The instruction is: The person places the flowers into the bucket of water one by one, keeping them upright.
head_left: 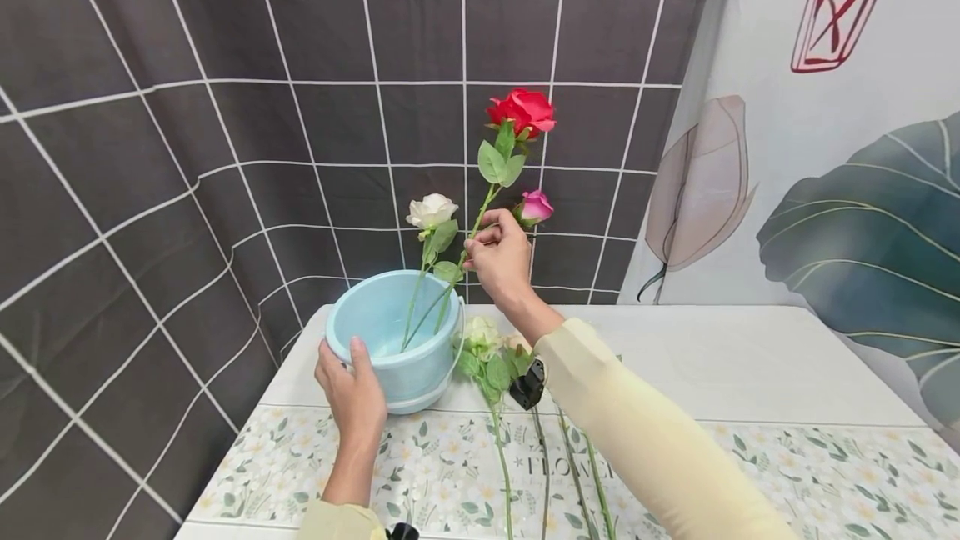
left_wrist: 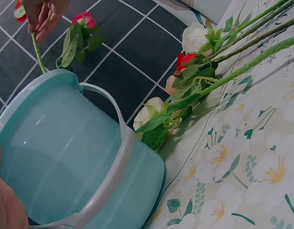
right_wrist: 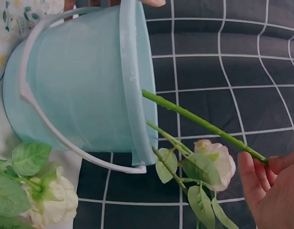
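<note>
A light blue bucket (head_left: pixel 420 382) with a white handle (left_wrist: pixel 109 186) stands at the table's left side. My left hand (head_left: pixel 351 386) holds its near left wall, thumb at the rim. Above the bucket, my right hand (head_left: pixel 501 257) pinches the green stem (right_wrist: pixel 209 126) of a red rose (head_left: pixel 522 112). That stem slants down into the bucket, its lower end inside. A white rose (head_left: pixel 432 212) leans in the bucket beside it. The pink rose (head_left: pixel 536 206) shows behind my right hand, and its stem is partly hidden there.
Several more roses lie on the table right of the bucket, among them a cream rose (left_wrist: pixel 149 114) and a white one (left_wrist: pixel 197 38), stems (head_left: pixel 502 473) toward the near edge. A floral cloth (head_left: pixel 810 473) covers the front; a dark gridded backdrop (head_left: pixel 315 123) hangs behind.
</note>
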Motion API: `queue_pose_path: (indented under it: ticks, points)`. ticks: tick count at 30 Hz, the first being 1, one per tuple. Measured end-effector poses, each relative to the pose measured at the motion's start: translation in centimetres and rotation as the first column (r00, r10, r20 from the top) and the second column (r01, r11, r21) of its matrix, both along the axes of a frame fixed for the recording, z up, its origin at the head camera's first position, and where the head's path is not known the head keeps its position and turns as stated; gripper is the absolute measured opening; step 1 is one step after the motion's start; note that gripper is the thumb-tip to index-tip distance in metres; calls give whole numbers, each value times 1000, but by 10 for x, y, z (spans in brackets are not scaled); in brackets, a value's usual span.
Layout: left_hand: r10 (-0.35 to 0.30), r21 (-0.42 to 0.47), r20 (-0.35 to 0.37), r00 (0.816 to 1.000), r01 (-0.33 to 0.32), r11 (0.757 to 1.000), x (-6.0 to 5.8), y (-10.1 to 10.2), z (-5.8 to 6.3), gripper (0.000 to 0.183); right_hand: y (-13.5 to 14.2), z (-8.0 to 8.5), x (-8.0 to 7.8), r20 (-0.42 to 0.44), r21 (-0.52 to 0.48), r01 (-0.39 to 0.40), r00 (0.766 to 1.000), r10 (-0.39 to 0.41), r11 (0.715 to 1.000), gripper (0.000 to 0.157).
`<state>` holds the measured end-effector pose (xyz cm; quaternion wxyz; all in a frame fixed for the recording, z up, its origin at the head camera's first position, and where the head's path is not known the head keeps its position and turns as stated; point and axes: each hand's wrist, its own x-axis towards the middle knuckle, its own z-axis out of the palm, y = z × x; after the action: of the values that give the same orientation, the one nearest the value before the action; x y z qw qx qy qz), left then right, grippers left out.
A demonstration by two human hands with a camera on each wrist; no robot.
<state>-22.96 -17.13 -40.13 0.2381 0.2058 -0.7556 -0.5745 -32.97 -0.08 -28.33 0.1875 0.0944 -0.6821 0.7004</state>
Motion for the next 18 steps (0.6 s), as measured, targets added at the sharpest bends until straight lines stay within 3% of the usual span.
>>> queue_pose_path:
  ticks: [6,13,15,18]
  points:
    - [-4,6,12,1000,4,1000,1,0,1,76,-10,-7,1,37,112,-6,999,2,994,28]
    - [-4,4,12,1000,4,1000,1,0,0,75,-14,-19,1,85,167,-76,994,63,983,27]
    - [2,4,9,1000,-2,1000,1,0,-1,75,-14,-21,1,90,201,-114,991,98,973,26]
    - [12,3,5,1000,-12,1000,0,0,-1,75,-14,-21,1,109,309,-177,983,150,934,19]
